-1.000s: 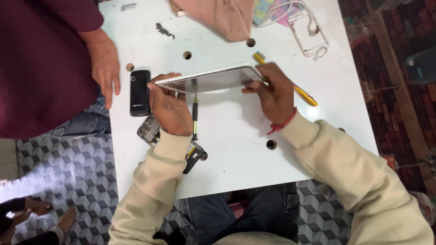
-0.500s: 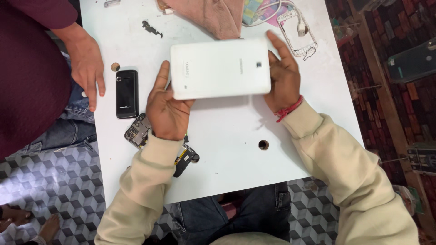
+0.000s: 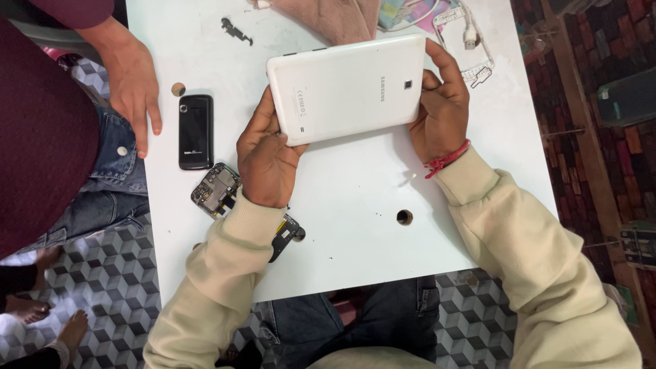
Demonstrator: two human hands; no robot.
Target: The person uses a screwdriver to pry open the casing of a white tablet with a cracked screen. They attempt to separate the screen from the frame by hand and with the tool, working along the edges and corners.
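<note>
White tablet point(image 3: 348, 87) held back side up between both hands, above the far middle of the white surface point(image 3: 355, 198). Left hand point(image 3: 265, 154) clamped on the near-left corner, fingers point(image 3: 263, 113) curled up along the short edge, thumb tucked under; cream sleeve running back toward the near edge. Right hand point(image 3: 441, 109) wrapped round the right short edge, fingers point(image 3: 441, 61) hooked over the far corner, red thread point(image 3: 447, 158) at the wrist. Just left of the left hand: bare circuit board point(image 3: 215, 190), then black phone point(image 3: 195, 131) lying flat. Under the left forearm, a black flex part point(image 3: 285, 234). Round hole point(image 3: 404, 217) in the surface, near the right forearm. Beyond the tablet, a pinkish cloth point(image 3: 335, 19) and a clear phone frame point(image 3: 471, 41). Another person's hand point(image 3: 133, 85) resting flat at the left edge, beside the black phone.
</note>
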